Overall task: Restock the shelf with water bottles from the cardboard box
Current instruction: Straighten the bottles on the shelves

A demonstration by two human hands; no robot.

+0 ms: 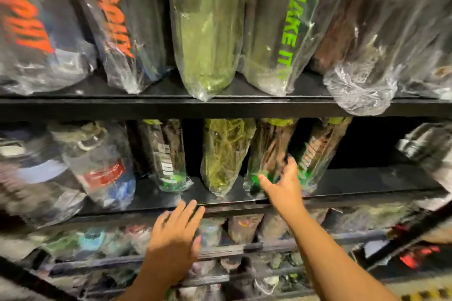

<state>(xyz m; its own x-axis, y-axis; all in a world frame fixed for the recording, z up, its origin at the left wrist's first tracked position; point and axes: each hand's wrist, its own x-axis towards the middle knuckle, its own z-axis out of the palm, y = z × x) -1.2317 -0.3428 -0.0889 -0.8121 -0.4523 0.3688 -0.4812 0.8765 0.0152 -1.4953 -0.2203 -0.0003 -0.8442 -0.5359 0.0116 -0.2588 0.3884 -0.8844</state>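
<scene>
Fingers straight, my empty left hand [176,227] hovers by the black metal shelf [362,178] edge. Beyond, my spread right hand [281,186] touches a plastic-wrapped brown-and-green water bottle [269,144] standing there. The row's right side looks unfilled, and no cardboard box shows.

Shop shelving fills the frame, with a black shelf board [220,105] running from edge to edge and tall bottles in clear plastic sleeves lined up on top of it: dark bottles with orange lettering [31,22], an olive-green bottle [208,32] and a dark bottle printed "MAKE IT" in lime green [291,19]. Directly below that board stands a second row of sleeved bottles [225,154], several of one design side by side. Farther below it, more tiers carry smaller packaged goods [244,227], too blurred to read.
</scene>
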